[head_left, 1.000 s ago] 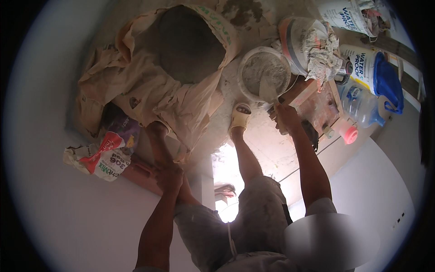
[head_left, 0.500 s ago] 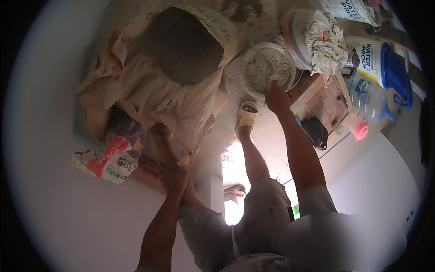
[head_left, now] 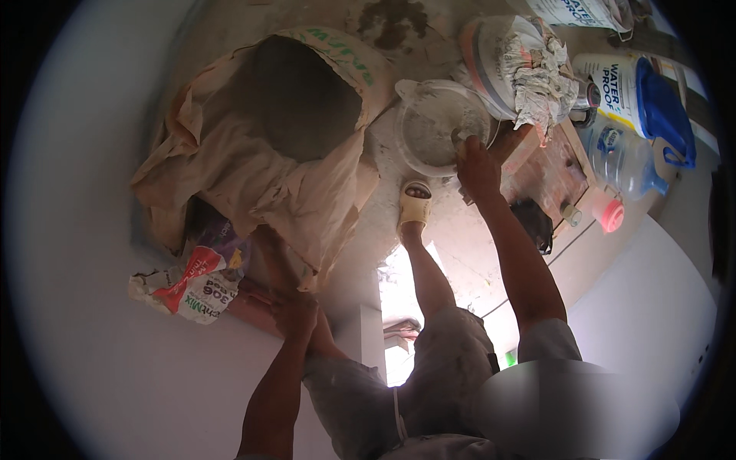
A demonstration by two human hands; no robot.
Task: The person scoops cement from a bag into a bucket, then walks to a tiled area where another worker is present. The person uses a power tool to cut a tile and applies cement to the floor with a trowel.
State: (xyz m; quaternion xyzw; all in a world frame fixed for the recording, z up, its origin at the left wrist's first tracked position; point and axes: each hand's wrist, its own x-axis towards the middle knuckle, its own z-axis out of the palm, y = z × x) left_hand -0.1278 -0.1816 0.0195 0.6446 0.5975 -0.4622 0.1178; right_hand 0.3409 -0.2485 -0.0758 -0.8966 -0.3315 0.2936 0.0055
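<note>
On the far left lies a crumpled white, red and purple printed bag [head_left: 203,280]. Next, a big tan sack [head_left: 245,184], wide-mouthed, dark inside: thin, soft walls, likely; gather a folded edge. Your left hand [head_left: 295,313] sits at your left leg [head_left: 325,343]; can't tell if it holds anything. Just right of the sack, a round whitish plastic bucket [head_left: 400,142] with pale grey mix [head_left: 437,119]: probably stiff, weighty, dusty-slick; take the rim. Your right hand [head_left: 479,165], at the bucket's right side, curls around what looks like a short pale tool [head_left: 459,141]; presumably light, rigid, best held by the handle. Its far end is unclear.
</note>
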